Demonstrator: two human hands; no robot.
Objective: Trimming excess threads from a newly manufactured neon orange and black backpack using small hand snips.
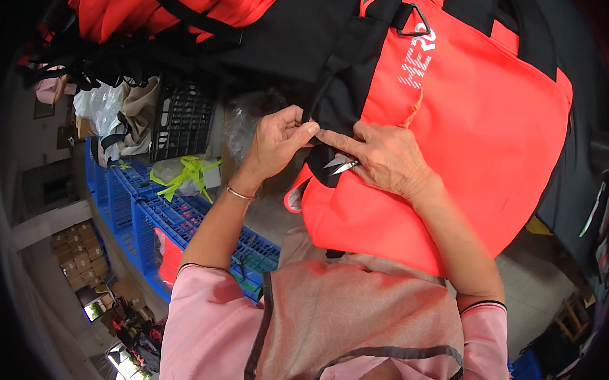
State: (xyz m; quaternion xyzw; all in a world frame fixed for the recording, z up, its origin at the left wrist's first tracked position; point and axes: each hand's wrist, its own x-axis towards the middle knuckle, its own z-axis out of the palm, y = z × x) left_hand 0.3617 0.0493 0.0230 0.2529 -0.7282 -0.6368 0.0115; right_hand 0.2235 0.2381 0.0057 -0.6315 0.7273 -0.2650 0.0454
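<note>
Head view: my left hand [277,140] pinches the black strap [336,76] over the orange bag [457,129]; my right hand [387,158] grips thread snips [341,164]. Best I cut close, strap taut.

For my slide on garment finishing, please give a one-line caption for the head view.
Left hand pinches a black strap on an orange-red bag while right hand holds small thread snips.

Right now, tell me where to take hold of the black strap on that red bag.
Pinch the black strap just above the left hand, coming from the left. There it runs free and narrow along the red bag. Lower down, the right hand holds thread snips against it, so that part is crowded.
</note>
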